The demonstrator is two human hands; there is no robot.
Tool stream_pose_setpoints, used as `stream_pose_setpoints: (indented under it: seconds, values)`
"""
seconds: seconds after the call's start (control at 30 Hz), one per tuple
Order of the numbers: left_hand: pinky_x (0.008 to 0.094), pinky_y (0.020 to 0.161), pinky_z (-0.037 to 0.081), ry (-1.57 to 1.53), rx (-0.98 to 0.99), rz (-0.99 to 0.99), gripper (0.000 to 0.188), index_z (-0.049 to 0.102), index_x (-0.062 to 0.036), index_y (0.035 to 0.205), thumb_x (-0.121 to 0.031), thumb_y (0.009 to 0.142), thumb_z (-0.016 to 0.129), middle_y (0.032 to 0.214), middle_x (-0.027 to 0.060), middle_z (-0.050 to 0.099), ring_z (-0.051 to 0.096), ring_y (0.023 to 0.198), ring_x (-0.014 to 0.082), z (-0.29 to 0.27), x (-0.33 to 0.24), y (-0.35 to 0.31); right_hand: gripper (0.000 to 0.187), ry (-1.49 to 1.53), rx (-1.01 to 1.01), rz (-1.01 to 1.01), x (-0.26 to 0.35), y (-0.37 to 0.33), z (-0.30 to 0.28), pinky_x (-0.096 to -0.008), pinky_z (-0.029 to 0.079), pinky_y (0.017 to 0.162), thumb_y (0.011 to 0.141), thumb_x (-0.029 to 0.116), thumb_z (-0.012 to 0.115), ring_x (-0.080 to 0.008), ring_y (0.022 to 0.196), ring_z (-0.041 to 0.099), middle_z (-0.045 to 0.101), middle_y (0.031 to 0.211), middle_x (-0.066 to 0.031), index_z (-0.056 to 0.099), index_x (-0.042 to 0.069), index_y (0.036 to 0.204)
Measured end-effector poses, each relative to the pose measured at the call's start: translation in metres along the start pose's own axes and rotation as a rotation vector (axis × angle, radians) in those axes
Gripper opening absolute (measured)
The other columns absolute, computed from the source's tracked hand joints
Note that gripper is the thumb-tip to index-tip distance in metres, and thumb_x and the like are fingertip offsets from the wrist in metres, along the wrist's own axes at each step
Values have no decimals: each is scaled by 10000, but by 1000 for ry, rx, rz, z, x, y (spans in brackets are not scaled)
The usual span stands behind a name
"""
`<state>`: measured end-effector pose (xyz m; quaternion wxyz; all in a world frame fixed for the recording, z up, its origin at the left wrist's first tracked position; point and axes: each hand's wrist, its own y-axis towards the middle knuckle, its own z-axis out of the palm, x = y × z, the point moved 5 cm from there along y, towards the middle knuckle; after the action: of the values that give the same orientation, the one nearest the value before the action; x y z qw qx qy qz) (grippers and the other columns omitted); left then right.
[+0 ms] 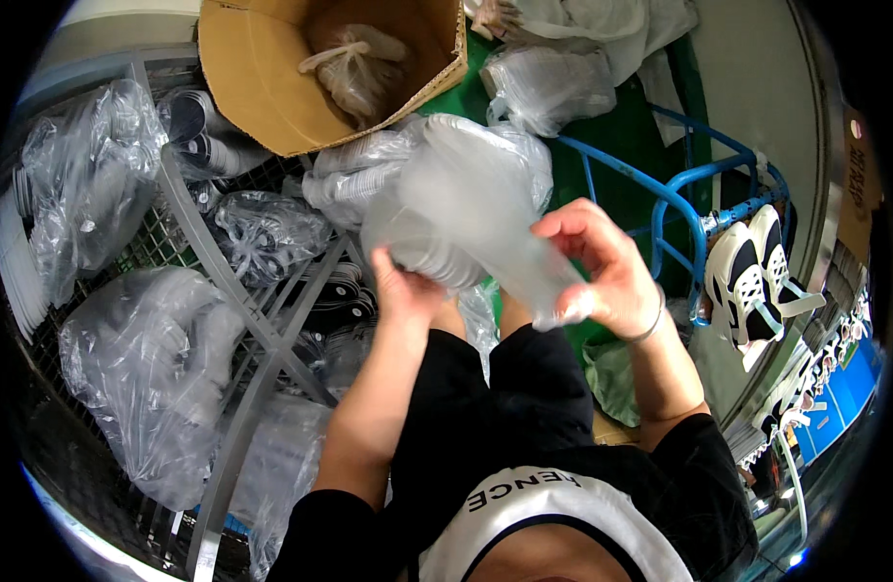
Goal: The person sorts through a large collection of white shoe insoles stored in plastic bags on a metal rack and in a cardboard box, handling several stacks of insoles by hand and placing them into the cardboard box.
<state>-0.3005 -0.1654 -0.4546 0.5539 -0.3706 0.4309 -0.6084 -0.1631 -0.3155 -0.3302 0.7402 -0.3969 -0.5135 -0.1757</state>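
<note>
From the head camera, looking down: a person in dark shorts and a black-and-white top works with both hands in front of the knees. The left hand [409, 291] holds a stack of pale layered pieces [445, 265] at the centre of the view, gripping its near side. The right hand [609, 270] is curved, thumb and fingers on the near end of a pale translucent sheet [495, 209] that slants across the stack (both are blurred, so I cannot tell whether the sheet is loose or part of a bag).

To the left stands a grey metal rack [235, 441], partly hidden by the left forearm. To the right, a blue tubular frame [662, 191] stands on the green floor [616, 155], with white-and-black sneakers [747, 276] beside it. A crumpled green bag [611, 380] lies near the right forearm.

At the top, an open cardboard box [257, 87] contains a tied clear bag [367, 80]; its contents are unclear. Just beyond the hands, a clear plastic bag [350, 182] of pale layered pieces is partly covered by the sheet. Another bag of stacked pieces [553, 85] lies right of the box. The rack carries several plastic bags [156, 378], some with pale pieces inside, and dark flat pieces [338, 303] near the left forearm.
</note>
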Motion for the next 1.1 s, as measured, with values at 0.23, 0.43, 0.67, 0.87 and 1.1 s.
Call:
stream_pose_setpoints:
  seconds: [0.23,0.43,0.67,0.87,1.1]
  values:
    - [369,894,323,-109,330,102,512,395,-103,1123,-453,753,446,1152,26,398,353,1103,202,-4,36,76,530,478,-7,-4,8,-6,32,-312,400,799,680,325,635,-221,895,484,416,1062,-141,428,13,1054]
    - [384,862,344,547,-5,-78,544,269,-27,1200,-285,768,475,1153,153,406,421,1052,268,8,36,24,404,510,-69,-46,21,-1,5,-240,466,542,825,317,429,-182,825,506,438,1073,-144,420,-6,1068]
    - [321,856,355,1739,155,433,525,384,48,1117,-278,730,524,1084,222,462,459,993,319,-8,-62,-28,421,541,-114,36,30,21,24,-204,432,411,827,335,416,-172,715,498,440,1051,-156,411,-18,1057]
    - [284,762,414,1117,557,358,373,380,-34,1133,-197,816,487,980,116,513,513,877,161,102,-117,-139,391,548,-209,4,41,11,17,-171,381,341,843,339,385,-118,612,466,458,1008,-108,418,-4,1029]
    - [373,837,304,745,-913,2388,456,327,-30,1079,-218,735,559,1034,144,364,352,1008,258,125,-338,-269,371,563,-156,43,39,17,39,-175,381,344,837,315,410,-125,619,482,459,981,-114,419,-15,1007]
